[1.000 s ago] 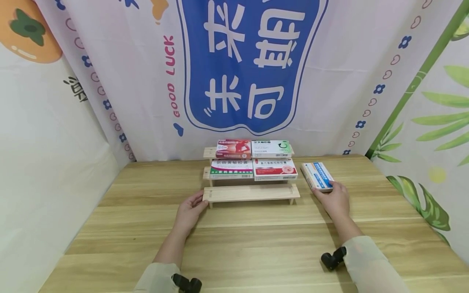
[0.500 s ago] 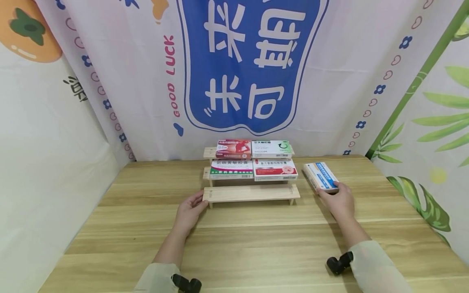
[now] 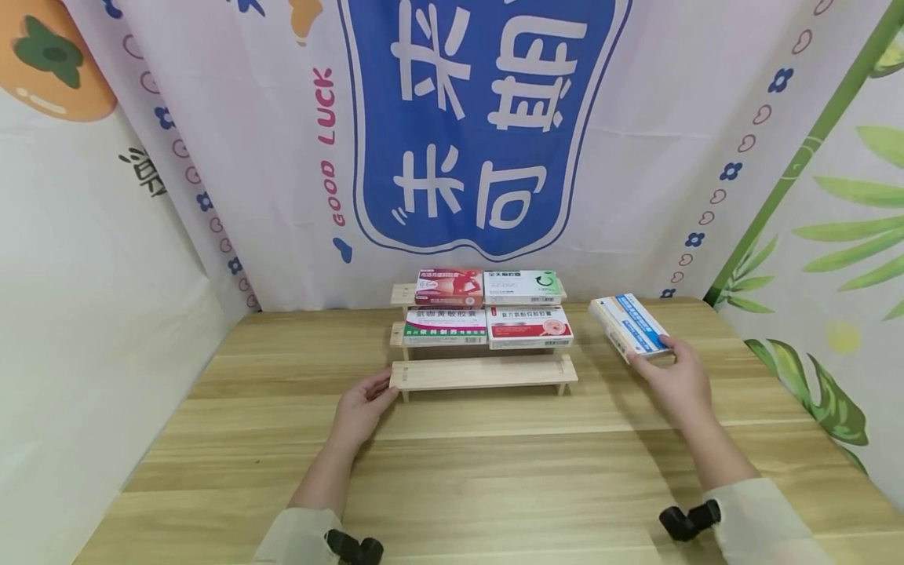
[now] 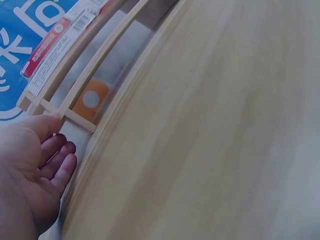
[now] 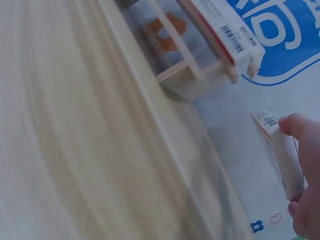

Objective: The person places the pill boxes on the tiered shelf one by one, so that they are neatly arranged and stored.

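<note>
Stepped rack with four boxes beside lifted blue-white box.

A backdrop banner behind the table carries a large blue shield with big white Chinese characters, among them 未 and 可, and down its left edge the pink English words "GOOD LUCK". Four medicine boxes on the wooden stepped shelf bear Chinese print too small to read with certainty; the lower right box has red characters across its top. The white and blue box held by the right hand shows blue lettering and a barcode, not legible.
</note>
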`<state>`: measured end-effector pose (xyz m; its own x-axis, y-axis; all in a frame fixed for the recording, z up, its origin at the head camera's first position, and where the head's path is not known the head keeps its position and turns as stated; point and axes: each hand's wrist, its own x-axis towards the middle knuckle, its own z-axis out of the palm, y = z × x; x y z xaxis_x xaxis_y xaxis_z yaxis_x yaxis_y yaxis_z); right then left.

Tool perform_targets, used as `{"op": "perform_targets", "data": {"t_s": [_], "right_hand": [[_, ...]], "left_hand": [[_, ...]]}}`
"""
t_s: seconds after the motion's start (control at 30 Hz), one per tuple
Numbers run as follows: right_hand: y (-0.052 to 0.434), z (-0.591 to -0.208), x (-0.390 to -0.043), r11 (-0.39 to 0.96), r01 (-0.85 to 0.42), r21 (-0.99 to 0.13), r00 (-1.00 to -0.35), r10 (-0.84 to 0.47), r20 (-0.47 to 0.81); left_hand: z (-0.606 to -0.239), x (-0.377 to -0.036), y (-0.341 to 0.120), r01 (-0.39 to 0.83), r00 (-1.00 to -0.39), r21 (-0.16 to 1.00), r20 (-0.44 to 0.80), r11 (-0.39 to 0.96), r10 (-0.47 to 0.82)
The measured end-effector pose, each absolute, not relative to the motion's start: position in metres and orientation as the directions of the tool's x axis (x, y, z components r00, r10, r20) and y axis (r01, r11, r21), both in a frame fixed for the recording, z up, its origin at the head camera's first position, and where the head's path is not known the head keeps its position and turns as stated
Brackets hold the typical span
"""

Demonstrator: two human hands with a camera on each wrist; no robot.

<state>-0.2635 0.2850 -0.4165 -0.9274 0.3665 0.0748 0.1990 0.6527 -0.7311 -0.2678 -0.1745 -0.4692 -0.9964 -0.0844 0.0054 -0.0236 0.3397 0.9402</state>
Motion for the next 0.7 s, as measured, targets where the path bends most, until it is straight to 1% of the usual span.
{"op": "perform_targets", "data": {"t_s": [0.1, 0.27, 0.4, 0.57, 0.7], "right_hand": [[0.284, -0.403, -0.255, 0.646, 0.174, -0.744, -0.938, 0.339, 0.074], [0.281, -0.379, -0.240, 0.626, 0.097, -0.774, -0.951, 0.286, 0.113], [0.281, -0.367, -0.232, 0.611, 0.029, -0.791, -0.959, 0.240, 0.151], [0.277, -0.356, -0.228, 0.634, -0.055, -0.771, -0.963, 0.170, 0.209], [0.267, -0.349, -0.224, 0.649, -0.114, -0.752, -0.971, 0.089, 0.223]], "left_hand": [[-0.469, -0.267, -0.177, -0.015, -0.997, 0.935, 0.012, 0.355, -0.074], [-0.471, -0.268, -0.181, -0.004, -0.998, 0.928, 0.017, 0.372, -0.054], [-0.473, -0.269, -0.183, -0.003, -0.999, 0.930, 0.016, 0.366, -0.049], [-0.473, -0.270, -0.184, 0.002, -0.999, 0.931, 0.018, 0.366, -0.039], [-0.472, -0.270, -0.184, 0.012, -0.999, 0.925, 0.028, 0.381, -0.037]]}}
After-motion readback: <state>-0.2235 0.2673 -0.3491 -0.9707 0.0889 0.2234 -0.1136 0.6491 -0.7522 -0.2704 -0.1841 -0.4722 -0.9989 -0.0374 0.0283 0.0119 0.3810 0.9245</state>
